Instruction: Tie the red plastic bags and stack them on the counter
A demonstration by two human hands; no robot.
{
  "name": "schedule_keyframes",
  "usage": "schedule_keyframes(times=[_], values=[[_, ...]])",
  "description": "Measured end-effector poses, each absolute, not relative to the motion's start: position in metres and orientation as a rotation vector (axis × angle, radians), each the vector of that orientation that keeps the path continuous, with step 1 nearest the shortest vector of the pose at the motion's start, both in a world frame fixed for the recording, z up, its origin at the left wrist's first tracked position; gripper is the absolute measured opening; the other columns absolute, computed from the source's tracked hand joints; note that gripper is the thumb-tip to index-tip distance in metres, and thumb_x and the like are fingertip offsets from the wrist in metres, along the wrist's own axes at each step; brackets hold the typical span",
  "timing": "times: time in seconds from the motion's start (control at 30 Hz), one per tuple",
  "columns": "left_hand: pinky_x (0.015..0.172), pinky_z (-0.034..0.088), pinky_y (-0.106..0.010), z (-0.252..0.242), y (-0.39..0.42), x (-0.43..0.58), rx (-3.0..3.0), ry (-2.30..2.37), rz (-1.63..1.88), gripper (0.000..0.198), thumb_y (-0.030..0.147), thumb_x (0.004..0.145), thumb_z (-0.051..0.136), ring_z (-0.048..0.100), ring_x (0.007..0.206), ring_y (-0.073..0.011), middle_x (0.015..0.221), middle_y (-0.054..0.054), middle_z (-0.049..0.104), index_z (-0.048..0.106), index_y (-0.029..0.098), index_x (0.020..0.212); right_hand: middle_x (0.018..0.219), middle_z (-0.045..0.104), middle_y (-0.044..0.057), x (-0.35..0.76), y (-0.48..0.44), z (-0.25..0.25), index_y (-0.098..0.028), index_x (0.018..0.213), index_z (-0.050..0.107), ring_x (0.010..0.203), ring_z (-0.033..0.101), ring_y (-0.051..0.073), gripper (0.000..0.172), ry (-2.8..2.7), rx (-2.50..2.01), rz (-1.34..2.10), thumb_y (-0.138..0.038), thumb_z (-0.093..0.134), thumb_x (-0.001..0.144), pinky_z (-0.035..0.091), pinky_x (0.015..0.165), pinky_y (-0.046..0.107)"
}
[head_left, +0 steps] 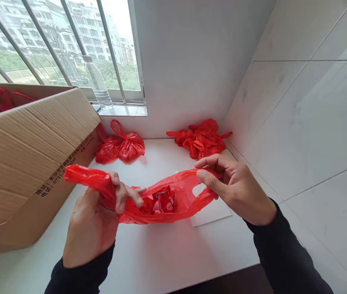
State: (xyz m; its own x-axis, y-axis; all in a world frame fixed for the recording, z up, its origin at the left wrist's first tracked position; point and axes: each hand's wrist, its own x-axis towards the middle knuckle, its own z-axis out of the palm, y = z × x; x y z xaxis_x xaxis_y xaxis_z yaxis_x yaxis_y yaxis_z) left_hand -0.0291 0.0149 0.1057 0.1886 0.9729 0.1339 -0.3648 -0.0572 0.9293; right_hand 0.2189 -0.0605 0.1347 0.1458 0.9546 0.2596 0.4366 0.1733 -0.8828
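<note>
A red plastic bag (173, 196) with small red-and-white packets inside hangs stretched between my two hands above the white table (167, 253). My left hand (95, 220) is closed round the bag's left handle, which sticks out to the left. My right hand (234, 188) pinches the right handle between thumb and fingers. A white sheet of paper (213, 212) lies on the table under the bag's right end.
A large open cardboard box (23, 163) stands at the left with something red inside. Two tied red bags (121, 147) lie beside it, and a heap of empty red bags (202, 139) in the back corner. A clear bottle (98, 83) stands on the window sill. White tiled wall at right.
</note>
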Motion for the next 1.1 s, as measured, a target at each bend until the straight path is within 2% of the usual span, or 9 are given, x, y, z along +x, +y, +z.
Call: schedule_keyframes(times=[0.1,0.27,0.37,0.53,0.6,0.7,0.9,1.03,1.1], values=[[0.044,0.042,-0.023,0.123,0.020,-0.011,1.126,0.889,1.106,0.011,0.032,0.088,0.051,0.027,0.039,-0.0076,0.049,0.010,0.026,0.051,0.022,0.083,0.079,0.064,0.000,0.205,-0.051,0.154,-0.021,0.103,0.066,0.066,0.061,0.013,0.020,-1.490,-1.263,0.675,-0.036,0.064,0.090,0.051,0.055,0.024],[0.054,0.044,-0.022,0.125,-0.009,0.011,1.588,1.012,0.828,0.034,0.029,0.085,0.059,0.047,0.061,-0.0129,0.071,0.005,0.052,0.047,0.027,0.116,0.091,0.070,-0.001,0.176,-0.039,0.158,-0.021,0.108,0.066,0.077,0.064,0.011,0.019,-1.759,-1.122,0.500,-0.017,0.063,0.089,0.053,0.069,0.024],[0.051,0.037,-0.021,0.119,-0.024,0.014,1.752,0.916,0.641,0.008,0.028,0.085,0.057,0.041,0.061,-0.0120,0.072,0.003,0.050,0.051,0.022,0.086,0.104,0.071,0.001,0.166,-0.040,0.153,-0.021,0.114,0.065,0.088,0.065,0.013,0.023,-1.898,-1.021,0.426,-0.023,0.064,0.091,0.054,0.078,0.026],[0.048,0.024,-0.022,0.113,-0.021,0.003,1.562,0.839,0.634,0.034,0.037,0.090,0.054,0.023,0.053,-0.0089,0.061,0.006,0.028,0.037,0.021,0.065,0.123,0.065,0.007,0.175,-0.038,0.141,-0.021,0.128,0.061,0.118,0.056,0.020,0.030,-1.879,-1.050,0.328,-0.028,0.051,0.100,0.045,0.103,0.039],[0.047,0.025,-0.022,0.111,-0.018,-0.003,1.463,0.823,0.575,0.035,0.040,0.090,0.056,0.025,0.051,-0.0084,0.059,0.007,0.028,0.039,0.021,0.065,0.111,0.069,0.006,0.182,-0.034,0.135,-0.020,0.125,0.062,0.111,0.059,0.019,0.028,-1.904,-1.058,0.480,-0.026,0.051,0.099,0.047,0.099,0.038],[0.049,0.033,-0.023,0.104,-0.012,-0.009,1.351,0.822,0.578,0.036,0.047,0.091,0.055,0.035,0.050,-0.0096,0.055,0.005,0.038,0.049,0.019,0.067,0.088,0.071,0.002,0.188,-0.030,0.126,-0.019,0.101,0.069,0.087,0.064,0.016,0.014,-1.856,-1.089,0.698,-0.024,0.057,0.095,0.051,0.083,0.032],[0.058,0.045,-0.024,0.094,-0.003,-0.018,1.111,0.821,0.696,0.029,0.049,0.088,0.060,0.056,0.062,-0.0137,0.071,0.000,0.060,0.059,0.020,0.085,0.084,0.069,-0.001,0.185,-0.042,0.110,-0.021,0.089,0.071,0.079,0.061,0.014,0.013,-1.779,-1.101,0.827,-0.028,0.061,0.094,0.049,0.081,0.031],[0.056,0.040,-0.019,0.101,-0.008,-0.020,1.356,0.822,0.625,0.022,0.037,0.087,0.067,0.048,0.059,-0.0079,0.067,0.004,0.054,0.058,0.019,0.079,0.107,0.070,0.002,0.178,-0.033,0.092,-0.026,0.117,0.066,0.104,0.060,0.018,0.024,-1.768,-1.085,0.797,-0.035,0.055,0.098,0.042,0.099,0.038],[0.055,0.040,-0.019,0.100,-0.009,-0.022,1.517,0.794,0.627,0.011,0.028,0.085,0.067,0.047,0.059,-0.0082,0.068,0.004,0.054,0.060,0.020,0.085,0.105,0.069,0.003,0.174,-0.025,0.080,-0.026,0.130,0.058,0.101,0.060,0.019,0.033,-1.768,-1.068,0.920,-0.038,0.049,0.100,0.045,0.092,0.036]])
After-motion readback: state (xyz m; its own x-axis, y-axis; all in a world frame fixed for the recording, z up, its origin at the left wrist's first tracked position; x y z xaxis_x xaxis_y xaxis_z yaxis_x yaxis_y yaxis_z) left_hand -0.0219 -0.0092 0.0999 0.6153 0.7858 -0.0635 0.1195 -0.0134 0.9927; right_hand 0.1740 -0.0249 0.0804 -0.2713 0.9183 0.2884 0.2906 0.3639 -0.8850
